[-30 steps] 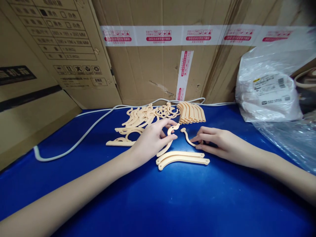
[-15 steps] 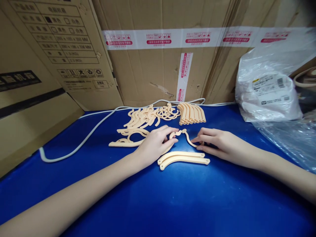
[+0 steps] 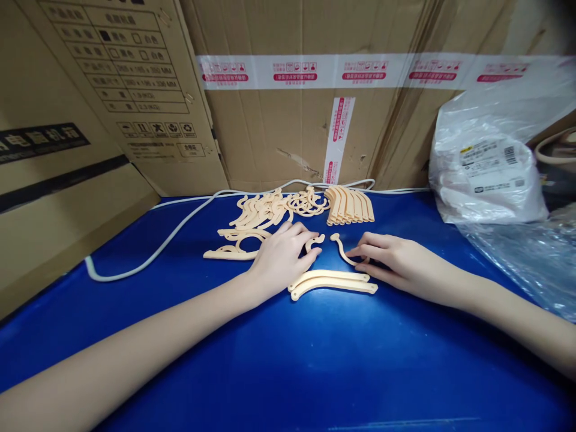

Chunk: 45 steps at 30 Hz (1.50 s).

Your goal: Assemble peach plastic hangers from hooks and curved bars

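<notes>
My left hand (image 3: 285, 255) is closed on a curved beige piece (image 3: 317, 240), whose hooked end sticks out past the fingertips. The rest of that piece is hidden under the hand. To the right, my right hand (image 3: 389, 258) pinches the lower end of an S-shaped beige hook piece (image 3: 341, 249); its rounded head points up and left. A gap of blue shows between the two pieces. Just in front of the hands lie two long curved beige arms (image 3: 333, 282), side by side, with small holes at their ends.
Behind lie a heap of beige curved pieces (image 3: 263, 210), several ring-like parts (image 3: 306, 203) and a row of stacked curved arms (image 3: 351, 206). Joined beige parts (image 3: 231, 254) rest by my left hand. A white cable (image 3: 164, 246), cardboard boxes (image 3: 279, 120) and a plastic-wrapped package (image 3: 490, 174) border the blue surface.
The two held pieces have moved apart, from end to end nearly touching to a clear gap. Both hands keep their grip, and the camera view has shifted slightly.
</notes>
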Each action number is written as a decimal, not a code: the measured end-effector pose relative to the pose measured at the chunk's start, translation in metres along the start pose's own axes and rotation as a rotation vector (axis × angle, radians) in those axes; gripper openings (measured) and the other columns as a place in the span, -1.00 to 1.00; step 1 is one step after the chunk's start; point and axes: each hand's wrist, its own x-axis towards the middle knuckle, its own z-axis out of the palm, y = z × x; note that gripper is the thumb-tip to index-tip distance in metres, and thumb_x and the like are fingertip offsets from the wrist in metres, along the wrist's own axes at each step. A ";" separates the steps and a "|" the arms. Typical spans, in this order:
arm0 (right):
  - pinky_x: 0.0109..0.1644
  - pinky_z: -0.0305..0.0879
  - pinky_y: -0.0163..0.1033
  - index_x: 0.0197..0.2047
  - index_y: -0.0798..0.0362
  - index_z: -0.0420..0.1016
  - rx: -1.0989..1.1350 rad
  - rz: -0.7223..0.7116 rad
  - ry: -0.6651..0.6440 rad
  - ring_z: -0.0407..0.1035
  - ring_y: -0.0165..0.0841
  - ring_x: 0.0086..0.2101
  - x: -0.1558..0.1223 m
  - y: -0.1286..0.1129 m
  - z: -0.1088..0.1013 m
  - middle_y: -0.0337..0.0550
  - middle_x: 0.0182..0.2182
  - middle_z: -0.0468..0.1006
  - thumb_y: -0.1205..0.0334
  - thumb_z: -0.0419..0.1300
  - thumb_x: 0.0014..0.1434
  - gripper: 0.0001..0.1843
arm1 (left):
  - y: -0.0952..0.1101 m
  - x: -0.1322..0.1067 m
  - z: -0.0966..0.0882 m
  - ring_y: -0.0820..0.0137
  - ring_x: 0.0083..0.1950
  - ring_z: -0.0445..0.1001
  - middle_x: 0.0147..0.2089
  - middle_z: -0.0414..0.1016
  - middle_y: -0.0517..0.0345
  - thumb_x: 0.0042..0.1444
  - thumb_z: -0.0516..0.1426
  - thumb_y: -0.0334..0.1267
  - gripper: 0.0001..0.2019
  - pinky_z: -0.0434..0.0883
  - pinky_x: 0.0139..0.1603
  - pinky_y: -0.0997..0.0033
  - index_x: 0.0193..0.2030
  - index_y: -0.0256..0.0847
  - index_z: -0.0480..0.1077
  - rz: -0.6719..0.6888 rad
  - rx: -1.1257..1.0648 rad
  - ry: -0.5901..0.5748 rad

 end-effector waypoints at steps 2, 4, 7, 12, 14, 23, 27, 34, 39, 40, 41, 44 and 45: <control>-0.15 0.36 -0.17 0.04 0.07 0.43 0.002 0.007 -0.004 0.42 -0.29 -0.24 0.000 -0.001 -0.001 -0.05 -0.17 0.46 0.12 -0.08 0.39 -0.64 | 0.001 0.000 -0.001 0.17 0.02 0.41 -0.07 0.53 0.02 0.24 0.11 -0.19 -0.71 0.39 0.00 0.16 0.02 -0.23 0.50 -0.009 0.016 0.002; -0.14 0.36 -0.17 0.05 0.06 0.43 0.003 0.016 -0.010 0.41 -0.29 -0.24 -0.001 -0.002 -0.001 -0.05 -0.17 0.45 0.11 -0.07 0.39 -0.64 | 0.003 -0.002 -0.001 0.17 0.02 0.41 -0.08 0.53 0.03 0.24 0.11 -0.19 -0.72 0.40 -0.01 0.17 0.01 -0.23 0.51 -0.015 0.030 0.004; -0.13 0.35 -0.15 0.05 0.07 0.43 0.014 0.031 -0.017 0.41 -0.28 -0.24 -0.001 -0.002 -0.001 -0.06 -0.17 0.44 0.09 -0.06 0.38 -0.64 | 0.005 -0.003 0.000 0.18 0.04 0.42 -0.07 0.53 0.05 0.24 0.11 -0.19 -0.73 0.40 0.00 0.19 0.01 -0.21 0.50 -0.022 0.046 0.014; -0.13 0.35 -0.15 0.05 0.05 0.43 0.036 0.043 -0.025 0.41 -0.28 -0.25 -0.002 -0.002 -0.002 -0.07 -0.16 0.44 0.08 -0.06 0.38 -0.64 | 0.003 0.002 -0.017 0.19 0.04 0.44 -0.02 0.52 0.05 0.18 0.17 -0.02 -0.66 0.38 0.04 0.19 -0.05 -0.22 0.49 -0.095 0.052 0.102; -0.14 0.35 -0.16 0.05 0.05 0.43 0.034 0.040 -0.022 0.41 -0.28 -0.25 -0.002 -0.003 -0.003 -0.07 -0.16 0.44 0.09 -0.06 0.38 -0.64 | -0.006 0.008 -0.031 0.20 0.04 0.44 -0.04 0.53 0.09 0.19 0.15 0.00 -0.70 0.37 0.03 0.20 -0.14 -0.18 0.49 -0.175 0.083 0.178; -0.15 0.37 -0.15 0.06 0.05 0.43 0.029 0.036 -0.021 0.42 -0.28 -0.25 -0.003 -0.003 -0.002 -0.06 -0.17 0.44 0.09 -0.07 0.38 -0.63 | -0.093 0.021 -0.060 0.04 -0.02 0.44 -0.12 0.52 -0.06 0.11 0.12 0.12 -0.61 0.33 -0.21 0.24 -0.20 -0.20 0.43 -0.537 0.268 0.160; -0.16 0.37 -0.17 0.06 0.05 0.44 0.019 0.031 -0.013 0.42 -0.29 -0.26 -0.003 -0.003 -0.001 -0.06 -0.17 0.44 0.08 -0.06 0.38 -0.63 | -0.109 0.021 -0.055 0.20 -0.26 0.49 -0.26 0.57 0.07 0.03 0.17 0.15 -0.63 0.23 -0.41 0.35 -0.38 -0.15 0.41 -0.584 0.187 0.072; -0.16 0.37 -0.18 0.05 0.04 0.45 0.010 0.023 -0.001 0.43 -0.29 -0.26 -0.003 -0.003 -0.001 -0.06 -0.18 0.46 0.10 -0.04 0.37 -0.65 | -0.110 0.021 -0.049 0.27 -0.27 0.49 -0.24 0.59 0.13 0.05 0.16 0.09 -0.69 0.16 -0.45 0.41 -0.37 -0.13 0.40 -0.554 0.155 0.061; -0.18 0.37 -0.20 0.05 0.02 0.45 0.013 0.031 0.003 0.44 -0.30 -0.27 -0.003 -0.004 -0.001 -0.07 -0.19 0.46 0.09 -0.03 0.37 -0.65 | -0.109 0.021 -0.049 0.23 -0.24 0.48 -0.24 0.57 0.11 0.03 0.16 0.10 -0.67 0.14 -0.42 0.38 -0.39 -0.14 0.37 -0.538 0.185 0.060; -0.18 0.37 -0.19 0.06 0.03 0.45 0.011 0.031 -0.002 0.43 -0.29 -0.27 -0.003 -0.004 -0.001 -0.07 -0.19 0.46 0.09 -0.03 0.37 -0.65 | -0.108 0.021 -0.049 0.22 -0.23 0.47 -0.24 0.57 0.10 0.03 0.16 0.10 -0.67 0.15 -0.41 0.38 -0.39 -0.14 0.36 -0.538 0.190 0.061; -0.17 0.37 -0.18 0.06 0.03 0.45 0.008 0.032 -0.007 0.43 -0.29 -0.27 -0.003 -0.004 -0.001 -0.06 -0.18 0.46 0.09 -0.04 0.37 -0.64 | -0.108 0.021 -0.049 0.21 -0.23 0.47 -0.23 0.57 0.09 0.04 0.16 0.10 -0.67 0.15 -0.40 0.37 -0.38 -0.14 0.36 -0.538 0.193 0.062; -0.16 0.37 -0.16 0.06 0.04 0.44 0.002 0.034 -0.017 0.43 -0.28 -0.26 -0.003 -0.004 -0.002 -0.06 -0.18 0.45 0.09 -0.05 0.37 -0.64 | -0.108 0.021 -0.048 0.21 -0.23 0.46 -0.23 0.56 0.09 0.05 0.15 0.08 -0.69 0.15 -0.38 0.37 -0.36 -0.14 0.35 -0.532 0.184 0.060; -0.16 0.37 -0.16 0.06 0.04 0.44 0.004 0.035 -0.017 0.43 -0.28 -0.27 -0.003 -0.004 -0.002 -0.06 -0.18 0.45 0.09 -0.05 0.37 -0.64 | -0.109 0.021 -0.048 0.21 -0.23 0.46 -0.24 0.56 0.09 0.04 0.15 0.07 -0.70 0.15 -0.38 0.37 -0.36 -0.14 0.35 -0.531 0.176 0.059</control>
